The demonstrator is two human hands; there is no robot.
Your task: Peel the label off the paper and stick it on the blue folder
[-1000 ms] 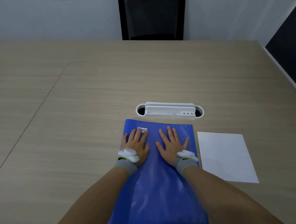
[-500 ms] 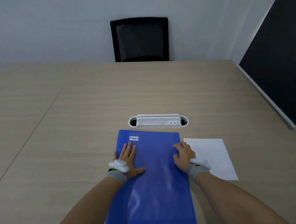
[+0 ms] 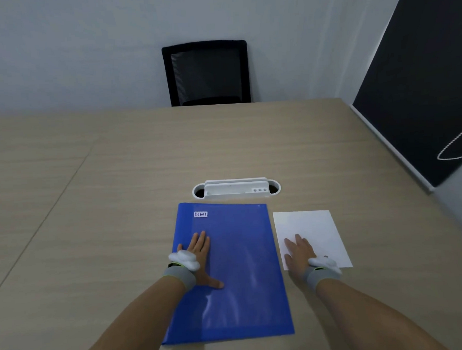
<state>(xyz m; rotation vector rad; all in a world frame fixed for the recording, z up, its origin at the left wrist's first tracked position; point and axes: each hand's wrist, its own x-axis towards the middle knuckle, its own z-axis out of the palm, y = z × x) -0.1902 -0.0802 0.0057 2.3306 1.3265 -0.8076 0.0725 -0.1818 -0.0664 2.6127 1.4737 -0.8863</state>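
Observation:
The blue folder (image 3: 237, 268) lies flat on the table in front of me. A small white label (image 3: 200, 214) reading "Robot" is stuck near its top left corner. My left hand (image 3: 201, 259) rests flat on the folder's left side, fingers together and thumb spread, holding nothing. A white sheet of paper (image 3: 313, 229) lies just right of the folder. My right hand (image 3: 299, 250) lies palm down on the lower left part of that sheet, fingers apart, holding nothing. Both wrists wear grey bands with white trackers.
A white cable tray (image 3: 236, 188) is set into the wooden table (image 3: 119, 207) just beyond the folder. A black mesh chair (image 3: 207, 73) stands at the far edge. A dark blind (image 3: 420, 84) with a bead cord hangs at the right.
My left hand slid down the folder away from the label. My right hand moved off the folder to the right and onto the white paper. The view tilted up.

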